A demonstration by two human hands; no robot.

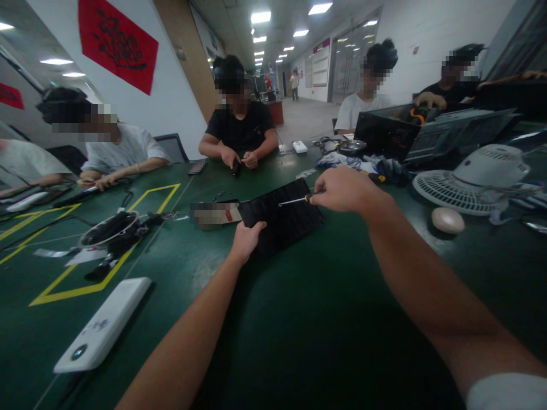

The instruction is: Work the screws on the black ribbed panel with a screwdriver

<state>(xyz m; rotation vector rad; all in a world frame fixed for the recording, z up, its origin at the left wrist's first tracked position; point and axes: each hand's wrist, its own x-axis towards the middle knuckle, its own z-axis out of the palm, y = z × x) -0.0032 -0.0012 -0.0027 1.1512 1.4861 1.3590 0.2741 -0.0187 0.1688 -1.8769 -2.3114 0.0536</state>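
Observation:
My left hand (249, 240) grips the near left corner of a flat black panel (286, 222), its thumb lying on top. The panel is tilted over the green table. In my right hand (342, 188) is a screwdriver (294, 200) with a thin metal shaft and a dark handle with some yellow. The shaft points left, and its tip is at a small light spot, perhaps a screw, on the panel's upper surface. Whether the tip touches it I cannot tell. Just left of the panel lies a pale, partly blurred-out item (224, 214) with a red mark.
A white power bank (105, 324) lies at front left, near a ring-shaped bundle of black cables (113, 228). To the right are a white fan (474, 176), a beige computer mouse (448, 220) and an open metal computer case (457, 134). Several people sit around the green table (325, 319).

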